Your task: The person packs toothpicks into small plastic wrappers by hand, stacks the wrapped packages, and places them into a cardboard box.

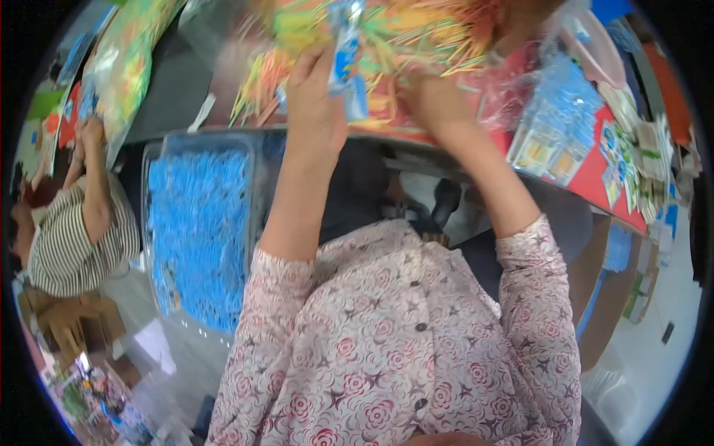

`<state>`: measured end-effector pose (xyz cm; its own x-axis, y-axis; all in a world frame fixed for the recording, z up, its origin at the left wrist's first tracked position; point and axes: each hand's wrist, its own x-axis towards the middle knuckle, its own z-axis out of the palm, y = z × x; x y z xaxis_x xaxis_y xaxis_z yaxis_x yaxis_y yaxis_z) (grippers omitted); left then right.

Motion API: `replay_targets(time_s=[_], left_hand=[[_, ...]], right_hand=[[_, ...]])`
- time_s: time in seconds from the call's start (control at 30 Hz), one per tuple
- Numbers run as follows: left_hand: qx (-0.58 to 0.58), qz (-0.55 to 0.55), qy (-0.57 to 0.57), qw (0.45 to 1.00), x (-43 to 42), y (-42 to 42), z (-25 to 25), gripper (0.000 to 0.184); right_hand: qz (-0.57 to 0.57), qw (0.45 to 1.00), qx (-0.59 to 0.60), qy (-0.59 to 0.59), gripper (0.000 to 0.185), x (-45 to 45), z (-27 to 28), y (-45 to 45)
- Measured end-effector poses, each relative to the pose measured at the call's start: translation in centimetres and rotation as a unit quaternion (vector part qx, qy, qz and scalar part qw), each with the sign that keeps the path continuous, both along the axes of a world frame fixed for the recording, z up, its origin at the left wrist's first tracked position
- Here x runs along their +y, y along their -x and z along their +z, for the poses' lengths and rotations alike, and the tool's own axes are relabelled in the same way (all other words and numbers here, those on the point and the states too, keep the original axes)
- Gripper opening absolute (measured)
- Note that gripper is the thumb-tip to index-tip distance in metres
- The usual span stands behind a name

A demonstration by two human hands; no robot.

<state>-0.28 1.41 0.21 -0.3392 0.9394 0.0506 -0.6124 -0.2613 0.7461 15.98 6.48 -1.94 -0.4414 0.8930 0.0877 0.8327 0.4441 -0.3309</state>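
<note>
My left hand [316,100] is closed on a small clear packet with blue print [346,63], held upright over the table's front edge. My right hand [439,104] is lowered to the right of it, at a heap of thin coloured sticks [401,33] in yellow, green, orange and pink. Motion smears its fingers, so whether they pinch anything is unclear. Loose orange and pink sticks [264,85] lie left of my left hand.
A clear tub [255,171] full of blue packets stands at lower left. Stacked blue packets [561,104] lie on the red table's right side beside printed cards [613,160]. A co-worker in a striped shirt [78,238] sits at left by a large bag [123,63].
</note>
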Motion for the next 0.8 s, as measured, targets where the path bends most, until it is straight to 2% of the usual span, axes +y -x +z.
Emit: replay_targets(time_s=[0.07, 0.13, 0.17, 0.23, 0.33, 0.5, 0.53, 0.6, 0.63, 0.73, 0.77, 0.8], left_hand=[[-0.029, 0.006, 0.011, 0.999, -0.1, 0.0, -0.2, 0.01], [-0.01, 0.006, 0.019, 1.0, -0.1, -0.1, 0.0, 0.009], [-0.012, -0.01, 0.002, 1.0, -0.1, -0.3, 0.1, 0.009], [0.011, 0.001, 0.043, 0.999, -0.2, -0.6, 0.3, 0.01], [0.005, -0.015, 0.032, 0.999, -0.3, -1.3, 0.4, 0.009], [-0.004, -0.03, 0.032, 0.999, -0.1, -3.7, 0.4, 0.009], [0.0, -0.034, 0.027, 0.999, 0.0, -4.0, -0.1, 0.009], [-0.023, -0.09, 0.029, 0.995, 0.6, -4.6, -1.6, 0.009], [-0.033, -0.118, 0.031, 0.992, 0.7, -4.9, -1.8, 0.01], [-0.035, -0.134, 0.055, 0.989, 0.8, -6.4, -1.9, 0.012], [-0.039, -0.141, 0.069, 0.987, 0.8, -7.0, -1.9, 0.013], [-0.035, -0.142, 0.066, 0.987, 0.8, -7.5, -1.8, 0.013]], right_hand=[[-0.007, 0.999, 0.017, 0.048, 0.029, 0.4, 0.0, 0.2], [-0.012, 0.996, -0.016, 0.092, 0.028, 1.0, -0.3, 0.6], [-0.006, 0.996, -0.014, 0.087, 0.029, 1.0, -0.2, 0.6], [-0.008, 0.997, -0.012, 0.072, 0.029, 0.8, 0.5, 0.0], [0.04, 0.995, 0.087, 0.03, 0.026, 1.1, 1.6, -1.1], [0.008, 0.983, 0.181, -0.023, 0.026, 3.1, 1.1, -3.1], [-0.004, 0.964, 0.262, 0.046, 0.026, 3.0, 1.0, -3.4], [-0.022, 0.892, 0.414, 0.182, 0.025, 2.7, 0.6, -3.9], [-0.021, 0.891, 0.417, 0.177, 0.025, 2.6, 0.7, -4.0], [-0.075, 0.773, 0.56, 0.289, 0.023, 2.1, 1.0, -4.2], [-0.073, 0.772, 0.563, 0.286, 0.023, 2.0, 1.2, -4.3], [-0.082, 0.733, 0.6, 0.311, 0.022, 1.8, 1.8, -4.4]])
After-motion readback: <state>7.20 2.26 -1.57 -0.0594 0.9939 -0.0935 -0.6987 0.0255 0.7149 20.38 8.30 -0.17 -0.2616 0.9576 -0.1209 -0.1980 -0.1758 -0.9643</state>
